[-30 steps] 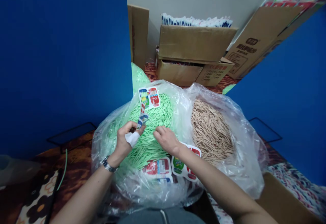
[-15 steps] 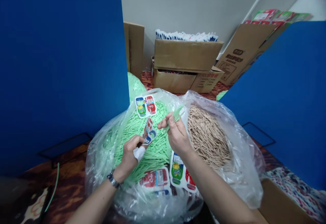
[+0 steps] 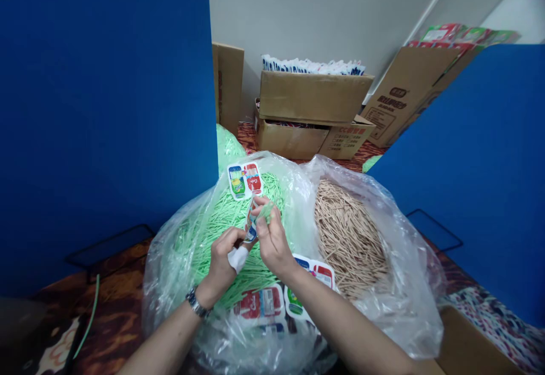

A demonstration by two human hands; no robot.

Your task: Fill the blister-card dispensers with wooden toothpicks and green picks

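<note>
My left hand [image 3: 225, 255], with a white bandage on the thumb and a watch on the wrist, pinches a small printed packet [image 3: 251, 228] over a heap of green sticks [image 3: 221, 221] in a clear plastic bag. My right hand [image 3: 270, 238] is closed on a small bunch of green sticks [image 3: 264, 210] and holds them against the top of that packet. Both hands meet above the green heap.
A second clear bag of tan sticks [image 3: 349, 233] lies to the right. Printed packets rest on the green heap [image 3: 244, 180] and near my forearms [image 3: 261, 302]. Blue partitions [image 3: 106, 96] stand on both sides. Cardboard boxes [image 3: 313, 98] stand behind.
My right hand, which lifted a bunch of green sticks from the heap, has moved left and brought them to the packet in my left hand.
</note>
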